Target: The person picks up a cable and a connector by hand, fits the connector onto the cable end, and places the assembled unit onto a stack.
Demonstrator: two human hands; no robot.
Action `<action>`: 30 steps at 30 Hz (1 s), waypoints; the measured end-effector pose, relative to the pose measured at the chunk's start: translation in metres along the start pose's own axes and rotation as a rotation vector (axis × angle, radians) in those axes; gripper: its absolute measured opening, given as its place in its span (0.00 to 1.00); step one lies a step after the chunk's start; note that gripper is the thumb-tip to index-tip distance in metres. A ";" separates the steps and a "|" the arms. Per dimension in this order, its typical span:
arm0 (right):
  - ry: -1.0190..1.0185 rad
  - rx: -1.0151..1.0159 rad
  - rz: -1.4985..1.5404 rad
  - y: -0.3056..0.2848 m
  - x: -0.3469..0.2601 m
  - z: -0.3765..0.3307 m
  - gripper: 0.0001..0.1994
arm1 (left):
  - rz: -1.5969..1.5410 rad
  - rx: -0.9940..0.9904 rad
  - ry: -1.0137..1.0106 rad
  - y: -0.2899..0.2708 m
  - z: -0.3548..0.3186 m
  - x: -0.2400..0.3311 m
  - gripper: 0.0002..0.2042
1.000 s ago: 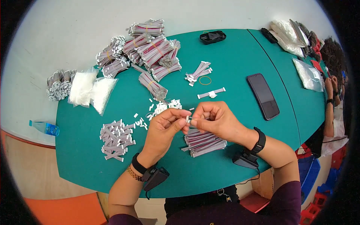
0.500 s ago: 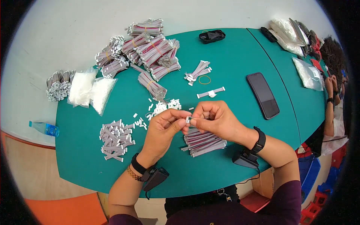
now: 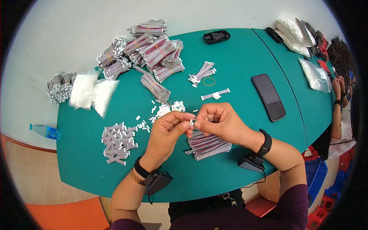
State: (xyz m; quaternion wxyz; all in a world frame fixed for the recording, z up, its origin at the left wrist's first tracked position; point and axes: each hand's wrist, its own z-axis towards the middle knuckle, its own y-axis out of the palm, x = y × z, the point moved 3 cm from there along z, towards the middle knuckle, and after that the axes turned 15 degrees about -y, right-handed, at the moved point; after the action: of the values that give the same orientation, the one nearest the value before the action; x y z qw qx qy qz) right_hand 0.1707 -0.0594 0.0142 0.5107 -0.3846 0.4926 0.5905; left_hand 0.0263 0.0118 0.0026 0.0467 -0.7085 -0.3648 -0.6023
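Over the middle of the table, my left hand [image 3: 167,129] pinches a small white plug connector [image 3: 192,122] between thumb and fingertips. My right hand [image 3: 221,122] is closed at the connector's other side, thumb and index finger pressed against it. Whether a cable runs on inside the fingers is hidden. Just below my right hand lies a bundle of grey and dark red ribbon cables [image 3: 210,145]. Behind my left hand is a heap of loose white connectors [image 3: 171,109]. Short grey ribbon cables with white ends [image 3: 118,143] form a pile to the left.
Banded cable bundles [image 3: 157,50] are stacked at the back left, beside clear bags of white parts [image 3: 83,90]. A phone [image 3: 269,97] lies on the right. A short cable [image 3: 215,94], a rubber band [image 3: 209,81] and a black case [image 3: 216,36] lie farther back. Another person's hands [image 3: 339,86] show far right.
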 end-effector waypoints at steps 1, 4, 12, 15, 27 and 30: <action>0.001 0.001 0.010 0.000 0.000 0.000 0.05 | 0.002 0.002 -0.004 0.000 0.000 0.000 0.10; 0.000 0.003 0.017 0.000 0.000 0.000 0.05 | 0.004 0.001 -0.006 0.000 0.000 0.000 0.10; -0.014 0.004 -0.007 0.000 0.001 0.000 0.05 | 0.003 0.009 0.004 0.000 0.000 -0.001 0.09; -0.011 0.012 0.010 0.000 0.000 -0.001 0.05 | -0.006 0.004 0.009 0.000 0.001 -0.001 0.09; -0.016 0.014 -0.029 0.000 -0.002 -0.001 0.07 | -0.006 -0.011 0.017 0.000 0.001 -0.001 0.08; -0.024 0.029 -0.011 0.001 -0.001 -0.001 0.07 | -0.024 -0.022 0.019 0.000 0.001 -0.002 0.08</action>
State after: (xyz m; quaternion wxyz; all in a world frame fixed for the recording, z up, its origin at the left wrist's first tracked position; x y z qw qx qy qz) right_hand 0.1702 -0.0609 0.0152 0.5255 -0.3726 0.4927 0.5851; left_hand 0.0268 0.0114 0.0004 0.0349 -0.6988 -0.3662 -0.6134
